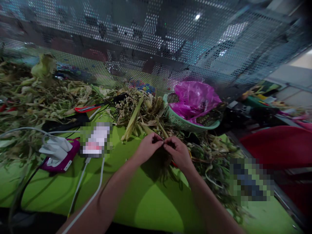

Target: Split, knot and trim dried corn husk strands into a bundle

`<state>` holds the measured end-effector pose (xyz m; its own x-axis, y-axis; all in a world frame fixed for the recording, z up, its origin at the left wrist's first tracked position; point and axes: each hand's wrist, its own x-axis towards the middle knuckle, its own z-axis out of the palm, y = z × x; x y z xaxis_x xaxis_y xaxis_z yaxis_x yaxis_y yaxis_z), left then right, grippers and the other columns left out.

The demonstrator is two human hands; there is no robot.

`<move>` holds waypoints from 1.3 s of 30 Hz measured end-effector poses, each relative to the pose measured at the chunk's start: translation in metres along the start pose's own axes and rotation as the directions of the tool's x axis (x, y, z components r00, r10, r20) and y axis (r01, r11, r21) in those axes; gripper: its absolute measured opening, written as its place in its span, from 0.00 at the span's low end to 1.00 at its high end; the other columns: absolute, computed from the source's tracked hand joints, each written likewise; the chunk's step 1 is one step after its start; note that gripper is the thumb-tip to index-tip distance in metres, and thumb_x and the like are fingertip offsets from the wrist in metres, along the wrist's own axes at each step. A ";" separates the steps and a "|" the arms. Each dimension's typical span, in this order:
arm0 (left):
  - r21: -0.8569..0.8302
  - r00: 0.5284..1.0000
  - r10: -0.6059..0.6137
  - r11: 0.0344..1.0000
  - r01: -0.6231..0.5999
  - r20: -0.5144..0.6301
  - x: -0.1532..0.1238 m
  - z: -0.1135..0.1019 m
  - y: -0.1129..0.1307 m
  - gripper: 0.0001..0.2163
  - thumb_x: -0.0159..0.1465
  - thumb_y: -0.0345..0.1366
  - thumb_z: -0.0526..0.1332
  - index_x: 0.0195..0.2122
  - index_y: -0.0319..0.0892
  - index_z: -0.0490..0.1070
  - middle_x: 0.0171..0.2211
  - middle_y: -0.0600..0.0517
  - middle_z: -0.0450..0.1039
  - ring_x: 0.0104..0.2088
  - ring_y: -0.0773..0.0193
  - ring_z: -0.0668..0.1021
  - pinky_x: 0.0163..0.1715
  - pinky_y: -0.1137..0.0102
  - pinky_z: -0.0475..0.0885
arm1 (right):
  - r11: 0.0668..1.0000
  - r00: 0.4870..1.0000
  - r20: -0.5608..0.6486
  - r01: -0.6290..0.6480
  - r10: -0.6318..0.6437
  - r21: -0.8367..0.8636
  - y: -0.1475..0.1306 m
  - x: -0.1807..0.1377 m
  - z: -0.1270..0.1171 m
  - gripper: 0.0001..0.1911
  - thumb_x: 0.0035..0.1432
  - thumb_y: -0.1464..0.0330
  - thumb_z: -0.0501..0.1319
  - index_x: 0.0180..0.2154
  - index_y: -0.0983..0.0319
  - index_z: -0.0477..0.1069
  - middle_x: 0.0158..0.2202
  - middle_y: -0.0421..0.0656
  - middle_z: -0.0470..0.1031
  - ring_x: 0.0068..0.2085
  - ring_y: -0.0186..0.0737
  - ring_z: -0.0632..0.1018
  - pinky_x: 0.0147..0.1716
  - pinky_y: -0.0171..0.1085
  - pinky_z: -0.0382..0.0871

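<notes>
Tabletop [151,204] draped in green is seen nearest, where a tuft of plant stalks [159,164] is pinched at its top by the closed fingertips of the left hand [148,148] and the right hand [179,153]. Beyond, dried husks [140,112] are heaped beside a teal basket [179,122] holding a magenta bag [195,97].

On the table [151,201], a bundle [161,163] is found between the left hand [147,148] and the right hand [179,152]. From there, husks [138,110] are heaped at twelve o'clock, a basket [175,121] with a bag [195,97] in it is set at one, and a charger [57,149] is laid at nine.
</notes>
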<state>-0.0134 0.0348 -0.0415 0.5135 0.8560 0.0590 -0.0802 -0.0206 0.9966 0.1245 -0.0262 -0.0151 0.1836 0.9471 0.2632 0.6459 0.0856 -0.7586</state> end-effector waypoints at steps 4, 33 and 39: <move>-0.049 1.000 -0.008 0.999 0.007 -0.009 -0.001 0.001 0.000 0.07 0.52 0.26 0.60 0.31 0.40 0.64 0.29 0.56 0.65 0.32 0.69 0.69 0.35 0.73 0.65 | 1.000 1.000 -0.007 -0.009 0.009 -0.007 0.000 0.000 -0.001 0.03 0.51 0.67 0.59 0.28 0.60 0.69 0.27 0.39 0.69 0.30 0.38 0.70 0.30 0.36 0.63; 0.385 0.977 0.200 0.898 -0.213 0.073 0.000 -0.007 0.000 0.04 0.58 0.27 0.56 0.31 0.40 0.69 0.32 0.51 0.71 0.36 0.64 0.71 0.38 0.70 0.66 | 0.972 0.988 0.023 0.154 -0.152 -0.176 0.005 0.000 -0.005 0.02 0.56 0.70 0.59 0.32 0.61 0.69 0.30 0.41 0.69 0.32 0.38 0.71 0.31 0.35 0.64; 0.174 0.988 0.096 0.978 -0.117 0.124 0.002 -0.009 -0.001 0.04 0.56 0.27 0.57 0.32 0.39 0.68 0.31 0.52 0.70 0.34 0.66 0.71 0.37 0.71 0.66 | 0.974 0.986 0.015 0.168 -0.168 -0.152 0.005 0.001 -0.006 0.02 0.56 0.69 0.59 0.32 0.60 0.70 0.30 0.41 0.69 0.33 0.38 0.71 0.33 0.36 0.64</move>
<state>-0.0201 0.0409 -0.0434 0.6054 0.7795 0.1611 0.0107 -0.2103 0.9776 0.1324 -0.0270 -0.0149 0.0615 0.9238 0.3780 0.7727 0.1956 -0.6039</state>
